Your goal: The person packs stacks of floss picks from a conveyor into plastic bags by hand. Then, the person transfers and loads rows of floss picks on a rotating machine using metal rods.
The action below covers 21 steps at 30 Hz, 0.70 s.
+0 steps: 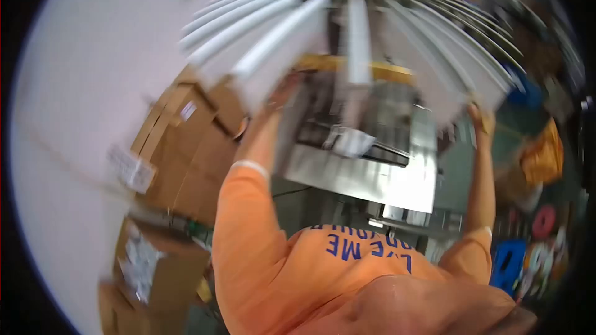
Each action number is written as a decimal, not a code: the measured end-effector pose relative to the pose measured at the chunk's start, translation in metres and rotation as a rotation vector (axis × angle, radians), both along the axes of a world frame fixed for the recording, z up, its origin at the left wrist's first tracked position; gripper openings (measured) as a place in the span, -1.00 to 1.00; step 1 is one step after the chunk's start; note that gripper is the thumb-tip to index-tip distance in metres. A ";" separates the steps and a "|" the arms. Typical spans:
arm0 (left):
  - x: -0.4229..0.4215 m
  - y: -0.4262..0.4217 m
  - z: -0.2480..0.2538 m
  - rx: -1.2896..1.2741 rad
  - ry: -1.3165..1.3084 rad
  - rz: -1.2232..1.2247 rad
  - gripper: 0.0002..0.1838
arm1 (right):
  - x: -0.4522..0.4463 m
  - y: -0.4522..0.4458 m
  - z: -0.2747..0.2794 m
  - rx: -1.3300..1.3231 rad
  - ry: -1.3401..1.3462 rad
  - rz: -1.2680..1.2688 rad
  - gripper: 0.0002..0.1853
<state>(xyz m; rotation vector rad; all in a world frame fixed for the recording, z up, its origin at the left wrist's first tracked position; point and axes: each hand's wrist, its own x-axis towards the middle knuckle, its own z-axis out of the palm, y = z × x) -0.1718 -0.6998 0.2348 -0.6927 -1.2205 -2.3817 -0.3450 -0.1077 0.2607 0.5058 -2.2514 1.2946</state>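
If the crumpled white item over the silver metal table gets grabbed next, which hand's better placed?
Probably the left hand: it appears nearer the crumpled white item. The right hand sits beyond the right edge of the silver metal table.

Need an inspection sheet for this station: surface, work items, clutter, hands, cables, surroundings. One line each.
Surface: metal tabletop, bright with glare; a crumpled white item lies over it, too blurred to identify.
Work items: white bars fan out above the table, with pale panels among them; motion blur hides detail.
Clutter: cardboard boxes at left, plus an open box with whitish contents; orange bag and blue crate at right.
Hands: left hand raised near the bars; right hand raised at a panel's outer edge; grip unclear on both.
Cables: thin dark line below the tabletop, probably a cable.
Surroundings: pale wall at left.
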 end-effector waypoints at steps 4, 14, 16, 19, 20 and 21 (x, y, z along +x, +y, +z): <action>0.086 -0.012 0.043 0.063 -0.322 0.488 -0.68 | 0.073 -0.050 0.017 -0.202 0.206 0.188 -0.55; 0.404 -0.210 0.024 0.292 -0.286 1.127 -0.82 | 0.420 -0.480 -0.044 0.081 -0.848 0.948 -0.80; 0.443 -0.190 0.003 0.147 -0.455 1.151 -0.78 | 0.435 -0.588 -0.088 -0.271 -1.018 1.242 -0.80; 0.500 -0.165 -0.042 0.116 -0.686 1.163 -0.72 | 0.448 -0.746 -0.138 -0.197 -0.951 1.245 -0.82; 0.518 -0.159 -0.057 0.145 -0.728 1.189 -0.72 | 0.449 -0.791 -0.151 -0.236 -0.953 1.247 -0.82; 0.536 -0.154 -0.069 0.182 -0.800 1.217 -0.73 | 0.449 -0.835 -0.163 -0.276 -0.957 1.247 -0.83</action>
